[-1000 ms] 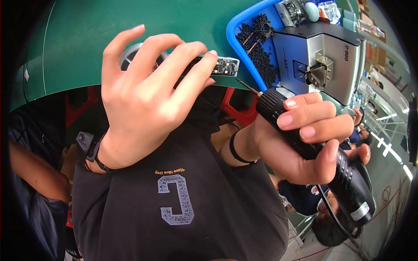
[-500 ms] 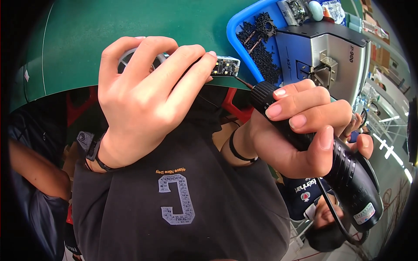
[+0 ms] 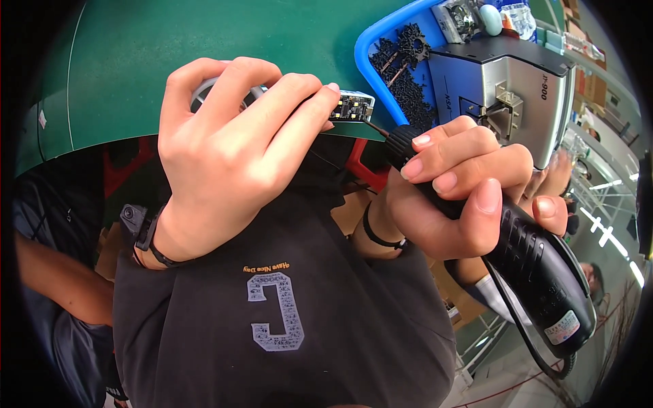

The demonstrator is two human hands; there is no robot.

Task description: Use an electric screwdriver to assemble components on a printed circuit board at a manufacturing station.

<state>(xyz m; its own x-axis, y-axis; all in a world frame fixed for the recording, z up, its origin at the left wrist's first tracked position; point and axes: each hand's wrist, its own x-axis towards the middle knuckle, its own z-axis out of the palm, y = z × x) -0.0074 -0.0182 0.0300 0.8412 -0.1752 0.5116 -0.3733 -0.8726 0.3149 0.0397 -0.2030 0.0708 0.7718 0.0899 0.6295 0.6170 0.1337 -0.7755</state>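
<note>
My left hand (image 3: 221, 146) is closed around a small device with a bare circuit board (image 3: 351, 107) at its right end. A grey ring-shaped part (image 3: 203, 94) shows behind its fingers; the rest of the device is hidden by the hand. In my right hand (image 3: 466, 180) is a black electric screwdriver (image 3: 537, 268), tilted with its head to the upper left. The thin bit (image 3: 378, 128) reaches the lower right corner of the board's end. Whether it sits in a screw there cannot be made out.
A blue bin (image 3: 368, 51) holds many small black screws (image 3: 413, 102). A silver and black box-shaped machine (image 3: 554, 102) stands at its right. The green table (image 3: 204, 30) spans the far side. Another person's arm (image 3: 64, 279) is at the left, and a cable (image 3: 513, 319) hangs from the screwdriver.
The screwdriver and my right hand have shifted slightly left and up. My left hand and the device have moved a little right. A person at the lower right has moved mostly out of sight.
</note>
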